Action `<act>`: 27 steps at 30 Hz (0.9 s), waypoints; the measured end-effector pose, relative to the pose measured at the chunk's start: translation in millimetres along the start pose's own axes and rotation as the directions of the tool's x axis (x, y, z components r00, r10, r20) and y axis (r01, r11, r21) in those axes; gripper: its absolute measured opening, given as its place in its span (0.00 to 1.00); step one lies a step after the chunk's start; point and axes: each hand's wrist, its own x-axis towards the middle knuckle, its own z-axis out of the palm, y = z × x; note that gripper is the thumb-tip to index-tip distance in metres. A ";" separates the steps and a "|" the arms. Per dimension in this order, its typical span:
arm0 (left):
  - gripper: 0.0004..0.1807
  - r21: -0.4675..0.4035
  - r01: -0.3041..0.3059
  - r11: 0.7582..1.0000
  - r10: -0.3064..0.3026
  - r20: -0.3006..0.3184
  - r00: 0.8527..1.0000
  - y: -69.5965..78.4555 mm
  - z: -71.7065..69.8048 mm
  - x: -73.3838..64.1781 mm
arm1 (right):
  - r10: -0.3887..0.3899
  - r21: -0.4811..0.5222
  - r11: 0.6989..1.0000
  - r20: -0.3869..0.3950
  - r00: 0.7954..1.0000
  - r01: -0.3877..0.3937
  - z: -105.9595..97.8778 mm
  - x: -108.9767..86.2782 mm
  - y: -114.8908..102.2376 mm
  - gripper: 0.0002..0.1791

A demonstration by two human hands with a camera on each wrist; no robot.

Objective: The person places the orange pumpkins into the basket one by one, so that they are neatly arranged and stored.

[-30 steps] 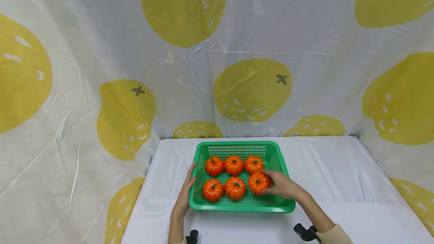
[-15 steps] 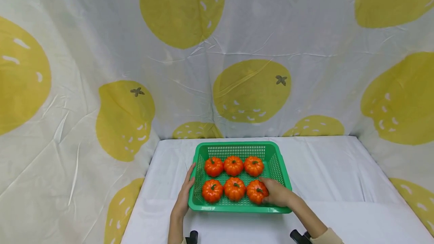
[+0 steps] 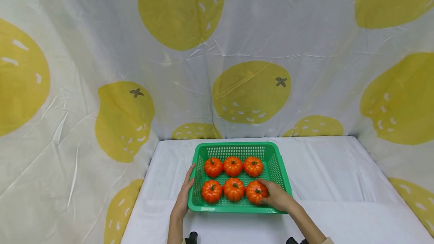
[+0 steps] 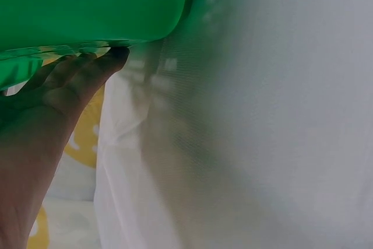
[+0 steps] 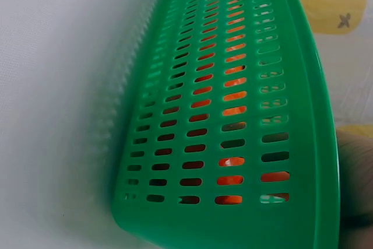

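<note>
A green plastic basket (image 3: 237, 209) with slotted walls holds several small orange pumpkins in two rows of three. My left hand (image 3: 183, 197) rests along the basket's left side, fingers extended. In the left wrist view those fingers (image 4: 87, 74) touch the wall beneath the rim. Reaching over the right side, my right hand (image 3: 278, 195) holds the front-right pumpkin (image 3: 254, 191), thumb at its front and fingers behind it. The middle pumpkin (image 3: 234, 189) of the front row sits just left of it. In the right wrist view, the slotted wall (image 5: 233, 225) hides most of that hand.
The basket stands on a table covered with a white cloth (image 3: 339, 176). Behind and at the sides hangs pale fabric (image 3: 315, 86) printed with large yellow fruit. A dark wrist device (image 3: 192, 237) shows at the left wrist.
My right hand has brought the front-right pumpkin toward the basket's near side, into line with the front row. During the last half second it has barely moved. My left hand has stayed put.
</note>
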 end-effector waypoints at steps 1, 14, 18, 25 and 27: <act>0.25 -0.002 0.000 1.000 0.000 -0.003 1.000 0.2 0.1 0.2 | -0.002 0.003 1.000 0.002 1.000 0.002 0.1 0.6 0.8 0.42; 0.25 0.008 0.010 1.000 -0.010 -0.005 1.000 1.2 1.4 -0.5 | 0.026 0.017 0.999 0.033 0.999 -0.027 1.9 0.1 2.0 0.43; 0.25 0.014 0.008 1.000 -0.008 -0.003 1.000 1.9 1.7 -0.3 | 0.023 0.008 1.000 0.043 0.999 -0.024 0.2 1.7 2.2 0.43; 0.25 0.067 0.003 0.998 -0.001 -0.028 1.000 3.6 -1.9 1.0 | -0.087 0.034 0.996 0.028 0.996 0.086 -8.2 -0.3 3.2 0.42; 0.25 0.102 0.001 0.995 0.004 -0.049 0.999 6.4 -5.0 0.4 | -0.137 0.061 0.989 -0.007 0.991 0.137 -14.1 -3.2 5.4 0.41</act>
